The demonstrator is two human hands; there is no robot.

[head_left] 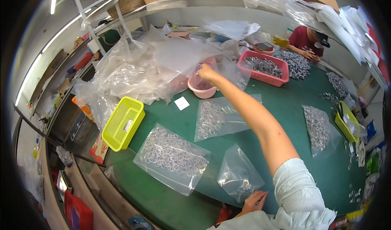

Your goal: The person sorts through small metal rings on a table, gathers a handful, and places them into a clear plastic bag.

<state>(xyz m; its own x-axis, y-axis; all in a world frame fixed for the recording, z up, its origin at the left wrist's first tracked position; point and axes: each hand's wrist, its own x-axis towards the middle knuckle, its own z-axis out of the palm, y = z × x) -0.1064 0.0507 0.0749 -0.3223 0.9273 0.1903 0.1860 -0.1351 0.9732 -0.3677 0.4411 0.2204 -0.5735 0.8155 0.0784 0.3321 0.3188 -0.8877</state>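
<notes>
My right arm stretches far across the table, and my right hand [207,72] is closed at the rim of a small pink bowl [202,93]. What its fingers hold, if anything, is too small to make out. Close to the near edge, my left hand [254,201] is curled closed around something small and greyish. Beside it lies a clear plastic bag [239,171] with a few ring-shaped pieces at its near end. Two flat clear bags of metallic-looking rings, one nearer [171,158] and one under my right forearm [211,120], rest on the green table [281,181].
A yellow-green basket [123,124] stands at left, near a white card [181,103]. Crumpled plastic sheeting [134,67] covers the far left. Beyond are a pink basket of parts [281,81] and a grey heap [295,65], where another person [305,42] sits. A filled bag [317,130] lies right.
</notes>
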